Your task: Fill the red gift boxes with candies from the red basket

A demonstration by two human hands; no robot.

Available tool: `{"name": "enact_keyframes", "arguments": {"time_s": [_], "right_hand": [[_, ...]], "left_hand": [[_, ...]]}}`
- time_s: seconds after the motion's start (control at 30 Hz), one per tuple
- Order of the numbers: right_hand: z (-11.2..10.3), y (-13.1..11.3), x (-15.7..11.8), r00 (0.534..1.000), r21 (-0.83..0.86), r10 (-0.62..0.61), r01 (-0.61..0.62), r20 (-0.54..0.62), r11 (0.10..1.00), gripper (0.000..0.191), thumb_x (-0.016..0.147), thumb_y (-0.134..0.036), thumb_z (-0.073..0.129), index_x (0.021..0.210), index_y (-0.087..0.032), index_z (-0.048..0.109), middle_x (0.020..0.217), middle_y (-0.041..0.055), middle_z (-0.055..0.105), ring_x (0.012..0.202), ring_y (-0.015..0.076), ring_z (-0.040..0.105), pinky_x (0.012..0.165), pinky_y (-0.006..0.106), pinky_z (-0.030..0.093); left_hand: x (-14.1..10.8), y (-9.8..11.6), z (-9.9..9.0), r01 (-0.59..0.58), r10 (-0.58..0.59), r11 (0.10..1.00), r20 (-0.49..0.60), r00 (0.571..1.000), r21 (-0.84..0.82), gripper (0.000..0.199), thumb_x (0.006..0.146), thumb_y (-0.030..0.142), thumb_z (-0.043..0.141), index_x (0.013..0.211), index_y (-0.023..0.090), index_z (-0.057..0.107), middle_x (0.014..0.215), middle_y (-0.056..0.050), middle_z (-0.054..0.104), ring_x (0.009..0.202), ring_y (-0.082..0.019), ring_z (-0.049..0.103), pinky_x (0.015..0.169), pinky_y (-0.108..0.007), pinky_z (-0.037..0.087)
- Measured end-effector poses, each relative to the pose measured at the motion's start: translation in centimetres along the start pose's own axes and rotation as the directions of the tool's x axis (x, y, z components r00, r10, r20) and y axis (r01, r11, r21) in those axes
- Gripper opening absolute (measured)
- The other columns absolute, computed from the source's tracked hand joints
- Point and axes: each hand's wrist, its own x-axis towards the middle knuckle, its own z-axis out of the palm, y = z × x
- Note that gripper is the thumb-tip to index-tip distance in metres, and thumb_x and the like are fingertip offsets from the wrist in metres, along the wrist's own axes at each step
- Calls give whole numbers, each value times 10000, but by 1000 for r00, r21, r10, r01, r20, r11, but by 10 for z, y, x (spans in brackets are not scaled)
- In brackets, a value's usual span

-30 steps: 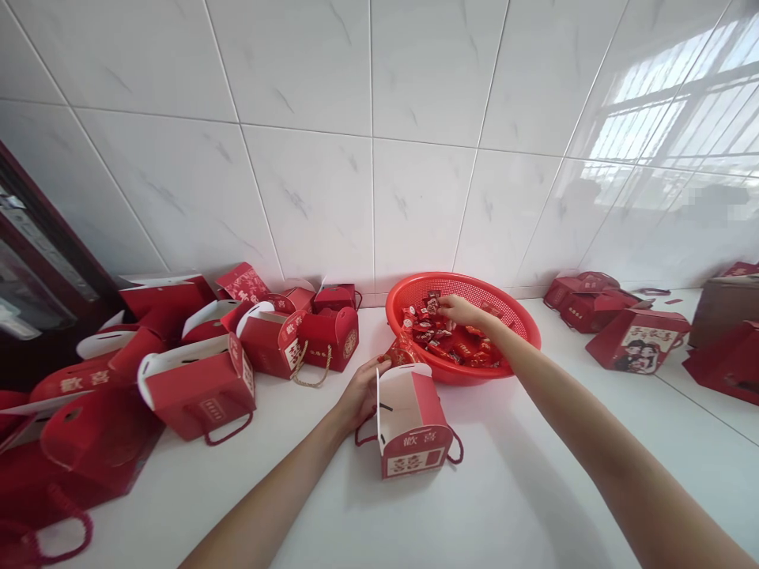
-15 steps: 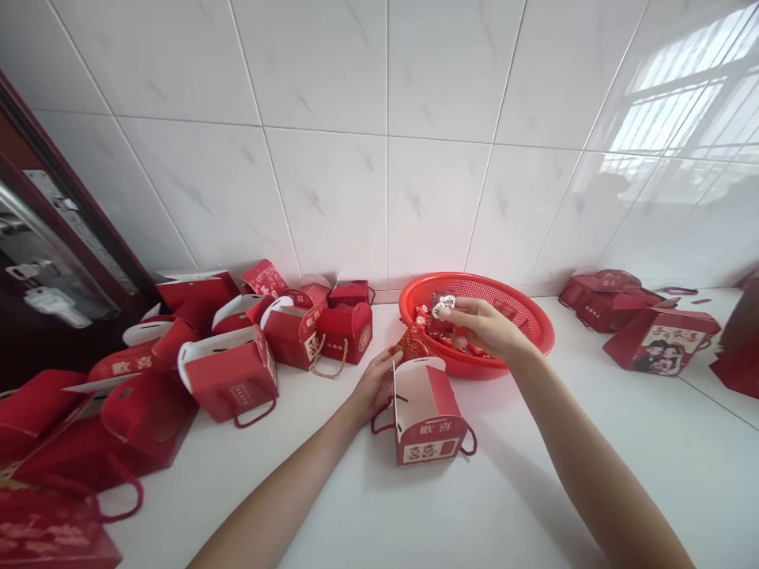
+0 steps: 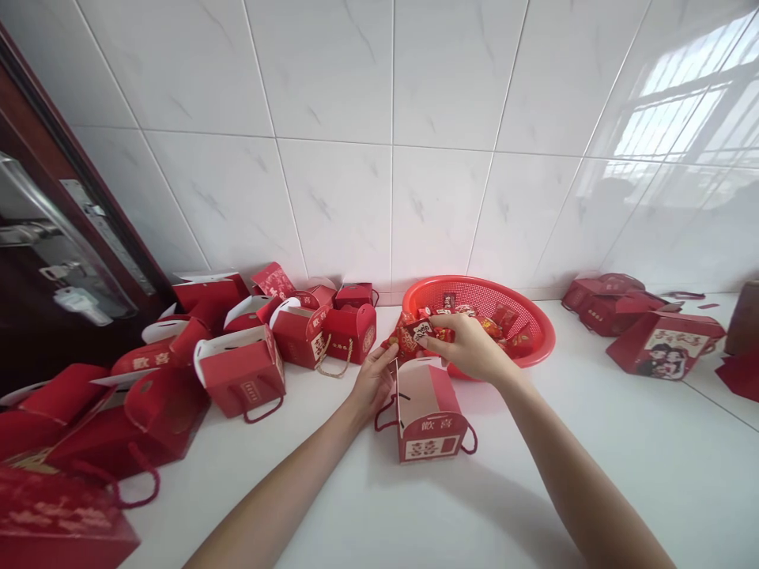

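My right hand (image 3: pixel 466 344) pinches a small dark red wrapped packet with a white character (image 3: pixel 422 330), in front of the basket's left side. Just left of it, my left hand (image 3: pixel 373 379) is closed on a red and gold wrapped packet (image 3: pixel 406 340), its lower part hidden behind the box. The red gift box (image 3: pixel 432 423) stands upright below both hands, with its top flaps up and cord handles at its sides. Behind the hands, the red plastic basket (image 3: pixel 537 324) holds several wrapped sweets (image 3: pixel 504 316).
Several red gift boxes (image 3: pixel 240 371) crowd the white surface (image 3: pixel 474 506) on the left. More boxes (image 3: pixel 667 344) stand at the right, one printed with a cartoon couple. A white tiled wall (image 3: pixel 439 205) rises behind, and a dark door (image 3: pixel 35 316) with keys borders the left.
My right hand has moved left and down from above the basket with a wrapped packet, close to my left hand. The view has shifted slightly; the box stays in place.
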Motion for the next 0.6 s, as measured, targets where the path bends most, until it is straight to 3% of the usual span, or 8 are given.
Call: {"name": "enact_keyframes", "arguments": {"time_s": [0.13, 0.37, 0.5, 0.6], "right_hand": [[4, 4, 4, 994, -57, -68, 64, -83, 996, 385, 863, -364, 617, 581, -210, 406, 532, -56, 436, 462, 95, 413, 508, 264, 318], [-20, -2, -5, 965, -3, -106, 108, -238, 994, 281, 853, -382, 684, 653, -195, 622, 568, -21, 462, 512, 109, 359, 481, 276, 251], [-46, -12, -22, 992, 211, -84, 103, -99, 972, 278, 828, -459, 748, 759, -190, 723, 577, -13, 493, 469, 95, 368, 425, 269, 249], [-58, -17, -29, 984, 321, -162, 131, 70, 938, 220, 833, -395, 768, 811, -175, 765, 604, -1, 542, 486, 94, 405, 417, 265, 294]], "left_hand": [[-2, 6, 3, 2, -3, 1000, 8, 1000, 21, 314, 691, 311, 897, 929, 165, 752, 872, -51, 805, 866, -236, 752, 867, -329, 546], [-3, 31, 14, -38, 14, 982, 125, 992, 186, 234, 714, 352, 836, 771, 173, 697, 859, -66, 768, 831, -215, 705, 820, -314, 514], [-5, 49, 19, -108, 50, 947, 193, 980, 304, 185, 697, 286, 834, 637, 182, 692, 741, -50, 742, 803, -209, 691, 824, -302, 510], [-10, 62, 26, -98, -17, 901, 261, 965, 423, 114, 677, 174, 824, 619, 187, 726, 794, -64, 772, 907, -265, 710, 844, -324, 516]]}}
